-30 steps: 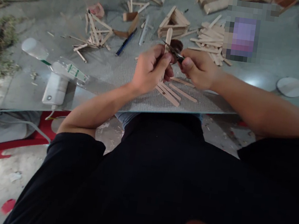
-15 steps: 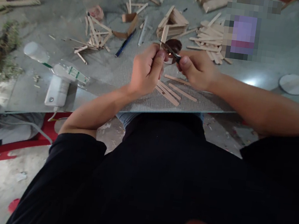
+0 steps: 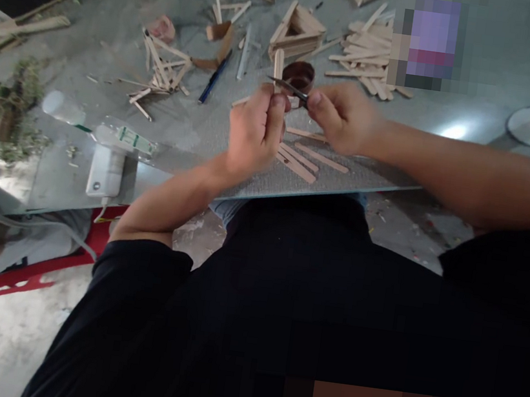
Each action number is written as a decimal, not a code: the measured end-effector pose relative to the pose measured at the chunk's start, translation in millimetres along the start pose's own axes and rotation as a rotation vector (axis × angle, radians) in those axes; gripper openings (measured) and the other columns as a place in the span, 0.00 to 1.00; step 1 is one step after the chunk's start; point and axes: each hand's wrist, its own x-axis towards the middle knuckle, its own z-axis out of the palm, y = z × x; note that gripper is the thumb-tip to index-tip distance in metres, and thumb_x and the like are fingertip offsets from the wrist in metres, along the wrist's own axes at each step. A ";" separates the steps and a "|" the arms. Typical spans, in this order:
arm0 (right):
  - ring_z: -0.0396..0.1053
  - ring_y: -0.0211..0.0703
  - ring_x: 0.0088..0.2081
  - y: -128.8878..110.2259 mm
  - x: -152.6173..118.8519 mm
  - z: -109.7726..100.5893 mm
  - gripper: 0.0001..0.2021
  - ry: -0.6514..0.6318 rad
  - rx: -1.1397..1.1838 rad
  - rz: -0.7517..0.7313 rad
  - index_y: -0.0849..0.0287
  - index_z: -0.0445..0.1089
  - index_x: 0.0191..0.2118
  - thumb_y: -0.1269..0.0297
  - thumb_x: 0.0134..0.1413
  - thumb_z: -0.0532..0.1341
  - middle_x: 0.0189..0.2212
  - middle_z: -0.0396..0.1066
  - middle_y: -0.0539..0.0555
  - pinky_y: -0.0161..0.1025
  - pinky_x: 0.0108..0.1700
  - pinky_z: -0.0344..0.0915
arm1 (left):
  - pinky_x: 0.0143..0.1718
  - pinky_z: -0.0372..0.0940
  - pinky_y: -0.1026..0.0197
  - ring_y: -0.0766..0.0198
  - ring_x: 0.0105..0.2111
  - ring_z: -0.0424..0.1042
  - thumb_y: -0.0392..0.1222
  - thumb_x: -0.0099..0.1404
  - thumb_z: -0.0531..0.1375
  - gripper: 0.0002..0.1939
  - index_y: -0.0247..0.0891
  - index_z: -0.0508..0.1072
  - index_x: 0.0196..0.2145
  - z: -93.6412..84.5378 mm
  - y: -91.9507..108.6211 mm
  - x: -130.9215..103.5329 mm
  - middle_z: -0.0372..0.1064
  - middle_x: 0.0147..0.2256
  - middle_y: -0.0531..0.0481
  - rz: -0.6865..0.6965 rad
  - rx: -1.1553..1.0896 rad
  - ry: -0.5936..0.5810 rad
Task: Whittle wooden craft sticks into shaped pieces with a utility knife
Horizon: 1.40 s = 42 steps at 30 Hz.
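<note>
My left hand (image 3: 256, 126) is closed around a flat wooden craft stick (image 3: 278, 62), whose rounded end stands up above the fingers. In my right hand (image 3: 339, 116) is a small knife (image 3: 290, 88) with a narrow dark pointed blade, laid across the stick just above my left fingers. Most of its handle is hidden in the grip. Behind the blade sits a round brown roll of tape (image 3: 298, 76), partly covered by my hands. Several loose craft sticks (image 3: 299, 162) lie on the table below my hands.
A triangular stack of sticks (image 3: 296, 32) and a pile of loose sticks (image 3: 368, 59) lie beyond my hands. To the left are a blue pen (image 3: 215, 78), a plastic bottle (image 3: 102, 131) and a white power bank (image 3: 105, 171). The glass table's edge (image 3: 324, 191) runs before me.
The view has shifted a little. My right hand and the knife have tilted, so the blade now lies flatter across the stick. Both hands keep their hold.
</note>
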 end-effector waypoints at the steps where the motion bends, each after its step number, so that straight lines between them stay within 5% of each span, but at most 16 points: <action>1: 0.46 0.44 0.30 -0.1 -0.2 0.2 0.39 0.000 -0.002 -0.005 0.53 0.49 0.27 0.20 0.71 0.41 0.26 0.47 0.51 0.45 0.36 0.43 | 0.34 0.66 0.57 0.57 0.31 0.79 0.69 0.80 0.54 0.26 0.44 0.73 0.41 -0.2 -1.2 -0.3 0.65 0.25 0.54 0.024 0.020 0.013; 8: 0.47 0.43 0.28 2.3 1.7 3.0 0.39 0.033 -0.024 -0.054 0.52 0.50 0.26 0.19 0.70 0.42 0.23 0.47 0.50 0.45 0.33 0.42 | 0.39 0.68 0.54 0.53 0.38 0.83 0.71 0.81 0.50 0.27 0.46 0.73 0.44 -4.3 -14.4 3.7 0.75 0.30 0.49 0.185 0.206 -0.009; 13: 0.47 0.40 0.26 7.0 3.2 7.4 0.40 0.071 -0.019 -0.127 0.53 0.50 0.25 0.20 0.72 0.42 0.23 0.46 0.49 0.44 0.32 0.40 | 0.34 0.65 0.52 0.52 0.34 0.81 0.81 0.75 0.47 0.34 0.48 0.71 0.45 -2.4 -31.2 7.4 0.75 0.27 0.50 0.335 0.265 -0.011; 17: 0.46 0.39 0.26 7.9 2.6 9.4 0.39 0.091 0.003 -0.157 0.53 0.51 0.25 0.22 0.74 0.44 0.23 0.46 0.48 0.44 0.31 0.40 | 0.28 0.59 0.51 0.55 0.25 0.75 0.78 0.76 0.49 0.31 0.49 0.72 0.46 -2.8 -39.3 11.7 0.71 0.23 0.52 0.438 0.289 -0.016; 22: 0.45 0.37 0.26 6.5 7.1 11.4 0.38 0.122 0.035 -0.208 0.55 0.51 0.26 0.25 0.77 0.45 0.23 0.46 0.47 0.43 0.31 0.40 | 0.27 0.56 0.49 0.54 0.20 0.69 0.78 0.75 0.53 0.28 0.52 0.71 0.39 1.6 -50.9 24.2 0.64 0.19 0.54 0.320 0.195 0.016; 29: 0.45 0.36 0.27 8.2 19.3 15.0 0.38 0.135 0.071 -0.163 0.55 0.50 0.26 0.27 0.78 0.43 0.23 0.43 0.46 0.42 0.32 0.42 | 0.22 0.48 0.54 0.67 0.14 0.57 0.76 0.79 0.48 0.31 0.47 0.67 0.35 12.2 -27.8 25.3 0.55 0.17 0.60 0.266 0.067 0.151; 34: 0.45 0.36 0.27 7.0 15.1 13.9 0.39 0.128 0.061 -0.123 0.55 0.51 0.25 0.25 0.77 0.42 0.23 0.43 0.47 0.43 0.32 0.41 | 0.19 0.47 0.56 0.74 0.13 0.53 0.68 0.84 0.50 0.28 0.45 0.68 0.34 12.8 -32.9 31.0 0.56 0.17 0.62 0.437 0.005 0.231; 42: 0.47 0.40 0.27 5.5 7.6 12.3 0.39 0.093 0.046 -0.114 0.54 0.53 0.26 0.23 0.75 0.42 0.23 0.48 0.48 0.44 0.33 0.43 | 0.28 0.58 0.55 0.63 0.20 0.69 0.70 0.83 0.48 0.27 0.45 0.70 0.42 -3.4 -18.9 14.9 0.62 0.22 0.58 0.324 0.181 0.056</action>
